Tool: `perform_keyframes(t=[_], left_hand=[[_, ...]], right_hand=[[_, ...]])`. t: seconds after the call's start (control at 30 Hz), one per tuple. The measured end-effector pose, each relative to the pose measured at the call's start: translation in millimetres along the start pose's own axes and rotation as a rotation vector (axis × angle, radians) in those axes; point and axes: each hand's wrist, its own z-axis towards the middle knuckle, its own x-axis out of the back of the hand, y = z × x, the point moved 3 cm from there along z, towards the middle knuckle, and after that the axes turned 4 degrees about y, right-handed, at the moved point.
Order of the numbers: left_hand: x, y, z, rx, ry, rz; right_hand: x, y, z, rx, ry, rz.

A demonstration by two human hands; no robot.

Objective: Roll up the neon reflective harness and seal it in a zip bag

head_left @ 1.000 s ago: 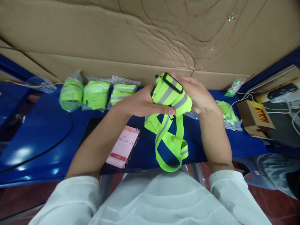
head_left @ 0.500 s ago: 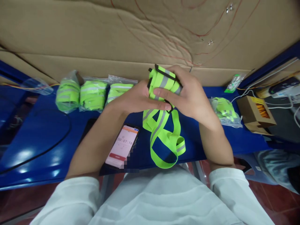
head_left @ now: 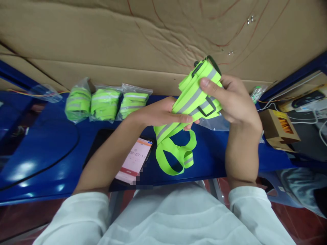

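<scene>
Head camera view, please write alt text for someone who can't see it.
A person's left hand and right hand hold a folded neon reflective strap with black buckles above a blue table, loose loops trailing from it. A phone showing a timer lies by the left forearm, and three bagged neon bundles sit before a cardboard wall.

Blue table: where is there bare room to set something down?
Two patches on the blue table look free: between the strap loops and right forearm, and between the black cable and left forearm. It is crowded at back left, with three bagged bundles, around the phone, and by the cardboard box.
</scene>
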Motion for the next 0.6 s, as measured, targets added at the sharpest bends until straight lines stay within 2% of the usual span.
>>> perform_keyframes(t=[0.23, 0.33, 0.47, 0.6], left_hand=[[2.8, 13, -6, -0.016, -0.048, 0.028], [5.8, 4, -5, 0.034, -0.062, 0.022], [10.9, -5, -4, 0.097, -0.042, -0.027], [14.5, -4, -5, 0.120, -0.013, 0.082]], right_hand=[[-17, 19, 16, -0.187, -0.068, 0.298], [-25, 22, 16, -0.203, -0.128, 0.324], [-30, 25, 16, -0.225, -0.109, 0.308], [-35, 31, 19, -0.215, -0.147, 0.243]])
